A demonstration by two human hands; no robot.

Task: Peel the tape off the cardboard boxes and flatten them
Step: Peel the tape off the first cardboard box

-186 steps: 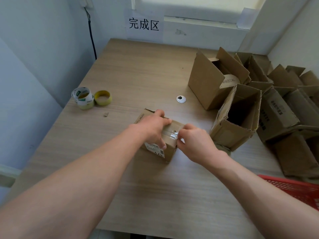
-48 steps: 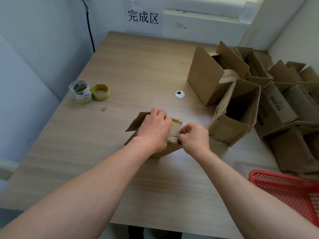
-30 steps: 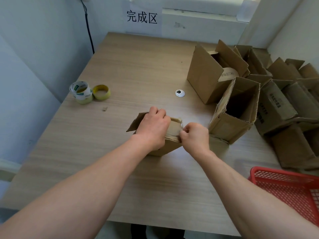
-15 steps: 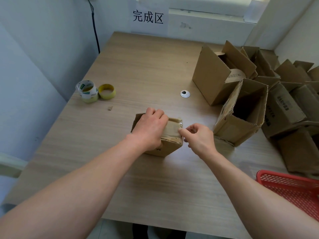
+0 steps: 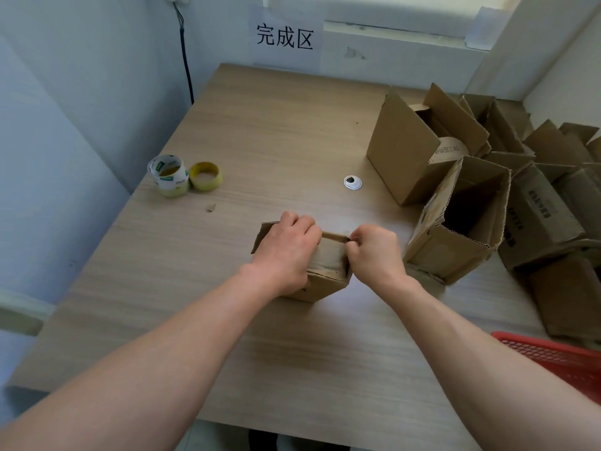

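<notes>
A small cardboard box [image 5: 330, 260] sits on the wooden table [image 5: 260, 141] in the middle of the view, with one flap sticking out on its left. My left hand [image 5: 287, 252] lies over its top, fingers curled over the far edge, holding it down. My right hand [image 5: 374, 252] is curled at the box's right top edge and pinches the clear tape [image 5: 348, 239] there. The tape strip is barely visible. Much of the box is hidden under both hands.
Open cardboard boxes [image 5: 455, 222] and a pile of others [image 5: 546, 196] fill the right side. Two tape rolls [image 5: 183, 174] lie at the left, a white cable grommet [image 5: 352, 182] behind the box. A red basket [image 5: 559, 359] is at the lower right. A paper sign [image 5: 285, 37] hangs on the wall.
My right hand has closed into a tighter curl at the box's right top edge. The left flap has swung out a little. My left hand stays on top.
</notes>
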